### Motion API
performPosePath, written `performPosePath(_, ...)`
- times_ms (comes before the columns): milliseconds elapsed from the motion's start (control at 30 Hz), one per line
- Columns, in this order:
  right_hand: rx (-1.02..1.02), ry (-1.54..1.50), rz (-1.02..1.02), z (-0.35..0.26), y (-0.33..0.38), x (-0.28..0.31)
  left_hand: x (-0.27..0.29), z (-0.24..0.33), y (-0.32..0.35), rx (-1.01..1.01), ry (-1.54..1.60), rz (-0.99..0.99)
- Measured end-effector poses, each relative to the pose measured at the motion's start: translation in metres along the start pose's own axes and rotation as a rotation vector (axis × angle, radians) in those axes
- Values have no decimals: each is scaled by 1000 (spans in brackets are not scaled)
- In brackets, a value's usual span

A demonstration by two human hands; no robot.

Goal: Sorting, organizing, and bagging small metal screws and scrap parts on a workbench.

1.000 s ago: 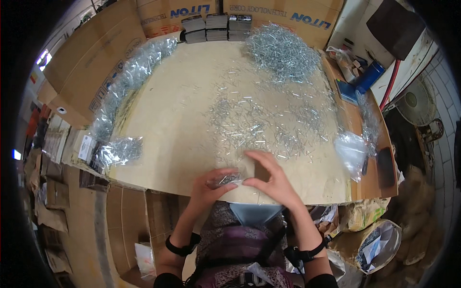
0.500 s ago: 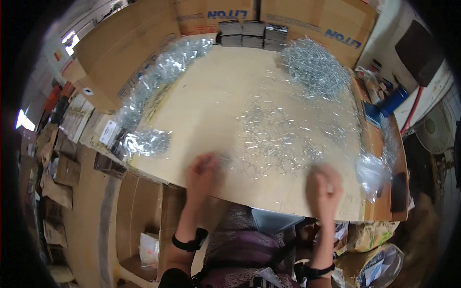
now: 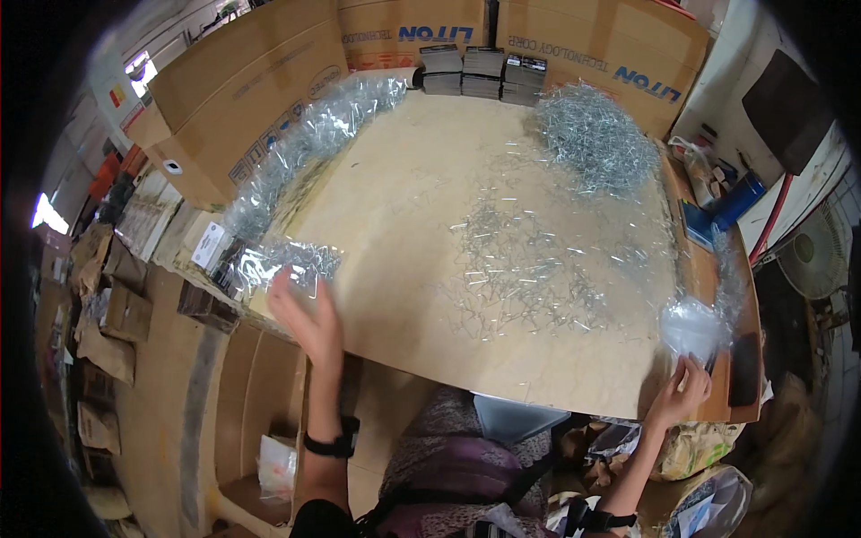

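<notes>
My left hand is open, fingers and thumb apart, at the left edge of the table. It overlaps the near side of a filled clear plastic bag of small metal pieces; whether it touches the bag I cannot tell. At the right edge, my right hand pinches the near edge of a clear plastic bag that lies among others. Thin bent wire pieces are scattered across the middle of the table. A large heap of the same silvery wire pieces rises at the far right.
Filled clear bags line the table's left side. Stacks of dark-topped small packs stand at the back before cardboard walls. A blue cylinder lies on the right ledge. Below left is an open carton.
My left hand has moved left from the table's front to the filled bag, its fingers now spread. The right hand has gone right and taken hold of a plastic bag's edge.
</notes>
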State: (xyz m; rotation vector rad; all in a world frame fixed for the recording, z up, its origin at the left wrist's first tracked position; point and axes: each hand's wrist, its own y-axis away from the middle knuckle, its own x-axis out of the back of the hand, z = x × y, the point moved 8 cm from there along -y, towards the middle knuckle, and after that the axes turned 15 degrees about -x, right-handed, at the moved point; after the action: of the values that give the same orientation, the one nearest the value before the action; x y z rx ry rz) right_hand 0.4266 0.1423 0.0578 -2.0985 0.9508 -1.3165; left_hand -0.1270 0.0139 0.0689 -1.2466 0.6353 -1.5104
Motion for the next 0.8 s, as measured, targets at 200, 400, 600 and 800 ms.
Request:
performPosePath(200,355,-199,-408,-129,78,15,-28,180,98,257,1291,-1011)
performPosePath(400,391,-668,-702,-176,122,28,-46,199,149,864,1556,-931)
performPosePath(600,-149,-776,-986,-130,124,-5,-31,210,154,255,1276,-1156)
performPosePath(800,-529,-861,-1181,-128,141,-8,-19,196,151,721,1395,-654)
